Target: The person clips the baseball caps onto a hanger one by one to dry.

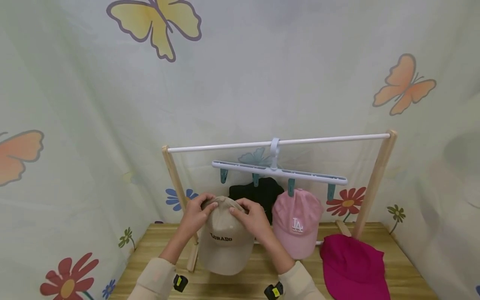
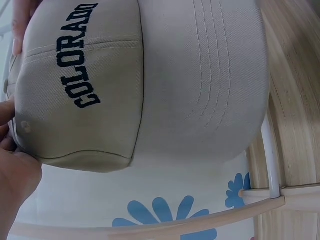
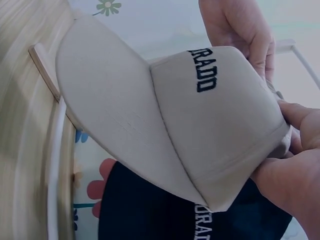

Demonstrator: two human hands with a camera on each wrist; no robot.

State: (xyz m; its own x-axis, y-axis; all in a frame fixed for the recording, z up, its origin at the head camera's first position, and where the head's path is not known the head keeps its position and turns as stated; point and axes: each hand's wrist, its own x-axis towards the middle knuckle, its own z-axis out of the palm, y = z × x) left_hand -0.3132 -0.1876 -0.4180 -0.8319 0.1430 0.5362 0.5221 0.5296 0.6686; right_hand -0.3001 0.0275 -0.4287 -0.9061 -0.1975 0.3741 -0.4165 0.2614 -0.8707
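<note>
A beige baseball cap (image 1: pixel 226 256) with dark COLORADO lettering is held up, brim down, in front of the rack's left side. My left hand (image 1: pixel 196 213) pinches the top of its crown on one side, and my right hand (image 1: pixel 256 217) pinches it on the other, thumbs towards me. In the left wrist view the cap's crown (image 2: pixel 112 115) faces the camera; some left fingers are hidden behind the fabric. A white hanger (image 1: pixel 243 167) with teal clips hangs just above. The leftmost clip (image 1: pixel 223 176) holds nothing.
A pink LA cap (image 1: pixel 288 216) and a black cap (image 1: pixel 275 192) are beneath the middle clips. The rightmost clip (image 1: pixel 331 192) holds nothing. A magenta cap (image 1: pixel 352 262) lies on the wooden table (image 1: pixel 150 246) at right. The rack's wooden post (image 1: pixel 375 183) stands behind it.
</note>
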